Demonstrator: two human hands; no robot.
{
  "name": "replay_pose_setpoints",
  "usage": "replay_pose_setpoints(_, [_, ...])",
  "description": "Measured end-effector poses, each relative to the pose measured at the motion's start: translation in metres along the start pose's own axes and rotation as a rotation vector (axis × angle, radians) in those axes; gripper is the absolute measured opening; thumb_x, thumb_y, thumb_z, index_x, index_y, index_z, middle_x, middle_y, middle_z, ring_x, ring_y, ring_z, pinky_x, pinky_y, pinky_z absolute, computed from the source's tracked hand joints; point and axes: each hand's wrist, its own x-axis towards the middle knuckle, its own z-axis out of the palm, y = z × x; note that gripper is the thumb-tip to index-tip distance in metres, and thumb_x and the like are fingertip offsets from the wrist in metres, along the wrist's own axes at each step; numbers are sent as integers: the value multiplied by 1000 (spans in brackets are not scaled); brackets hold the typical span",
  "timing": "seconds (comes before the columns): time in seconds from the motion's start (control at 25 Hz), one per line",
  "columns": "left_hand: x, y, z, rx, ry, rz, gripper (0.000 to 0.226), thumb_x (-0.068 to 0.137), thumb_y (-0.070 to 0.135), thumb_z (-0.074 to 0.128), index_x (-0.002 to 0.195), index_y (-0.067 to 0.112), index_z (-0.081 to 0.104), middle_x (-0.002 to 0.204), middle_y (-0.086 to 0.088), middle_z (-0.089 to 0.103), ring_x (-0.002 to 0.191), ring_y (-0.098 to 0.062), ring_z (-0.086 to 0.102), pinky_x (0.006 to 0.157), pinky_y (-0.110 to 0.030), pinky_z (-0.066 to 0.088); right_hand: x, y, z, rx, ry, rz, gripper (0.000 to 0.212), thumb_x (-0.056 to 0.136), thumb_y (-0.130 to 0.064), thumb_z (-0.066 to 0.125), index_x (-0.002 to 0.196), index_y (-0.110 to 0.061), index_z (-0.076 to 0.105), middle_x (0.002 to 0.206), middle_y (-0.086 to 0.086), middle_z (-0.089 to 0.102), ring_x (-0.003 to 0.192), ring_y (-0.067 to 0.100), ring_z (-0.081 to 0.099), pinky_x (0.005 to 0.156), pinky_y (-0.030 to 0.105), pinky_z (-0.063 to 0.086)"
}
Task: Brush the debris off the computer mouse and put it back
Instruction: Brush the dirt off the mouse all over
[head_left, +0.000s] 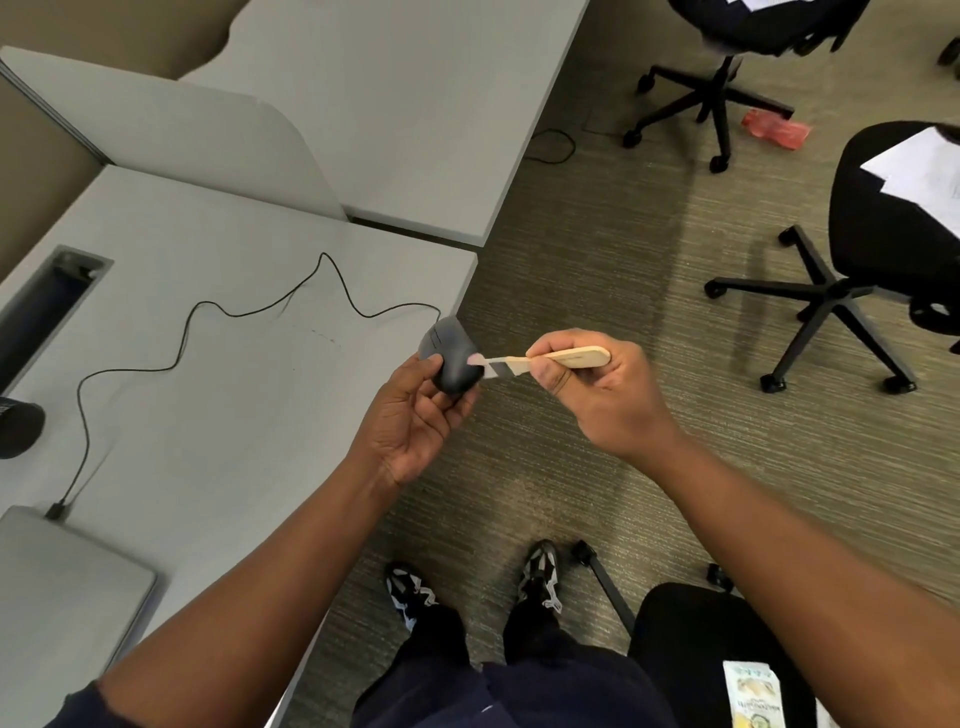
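Note:
A dark grey wired computer mouse (451, 358) is held up past the right edge of the grey desk (223, 395), over the carpet. My left hand (415, 415) grips it from below, thumb on its left side. My right hand (597, 389) pinches a small brush with a pale wooden handle (571, 358). The brush's dark bristles (498, 369) touch the right side of the mouse. The mouse's thin black cable (208, 306) snakes across the desk to a plug at the laptop.
A closed grey laptop (62, 587) lies at the desk's near left, and a dark round object (15, 428) sits at the left edge. A cable slot (47, 301) opens in the desk. Black office chairs (893, 260) stand on the carpet to the right.

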Motion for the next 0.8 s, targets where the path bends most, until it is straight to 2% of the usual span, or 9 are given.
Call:
replay_pose_setpoints(0.12, [1,0,3,-1,27,-1,70,83,9,72,147,6,45,137,-27,65,114,-35,72,87,-39,65,-2,0,0,22,45,-16,7,97,-6,67,97,-4,74,68,-9,61,54,3,47,49,19,36])
replay_pose_setpoints(0.24, [2,0,6,-5,19,17,68,81,6,73,144,7,47,129,-24,70,112,-33,73,89,-40,64,-1,-1,3,-82,184,-131,8,97,-11,69,102,-12,75,82,-8,70,67,3,61,60,21,46])
replay_pose_setpoints(0.32, [3,-1,10,32,38,35,53,85,3,69,135,8,52,123,-22,72,111,-31,73,95,-40,62,-2,-2,7,-213,215,-220,11,96,-11,71,105,-14,76,92,-5,74,79,6,69,68,24,53])
replay_pose_setpoints(0.44, [4,-1,14,70,63,54,34,96,2,62,129,7,56,120,-19,74,106,-28,74,100,-40,58,-7,0,14,-348,175,-314,11,94,-6,73,102,-11,78,94,-3,75,83,7,70,72,24,55])
replay_pose_setpoints(0.56, [7,-3,14,58,82,70,47,96,1,64,141,4,49,130,-22,70,107,-30,75,96,-41,61,-13,2,19,-436,155,-362,8,92,-6,73,98,-9,78,90,-2,75,81,7,69,72,25,55])
replay_pose_setpoints(0.68, [10,-3,13,1,121,108,66,93,-1,69,151,10,40,138,-26,63,105,-34,77,89,-45,64,-16,2,21,-438,123,-331,7,91,-6,72,95,-8,78,86,-2,75,76,8,67,69,27,54])
replay_pose_setpoints(0.8, [9,-4,16,-24,141,120,66,93,-1,69,151,13,41,140,-25,60,106,-35,76,83,-42,65,-15,2,17,-388,192,-282,8,94,-7,70,98,-8,76,87,-4,72,74,6,65,66,24,50])
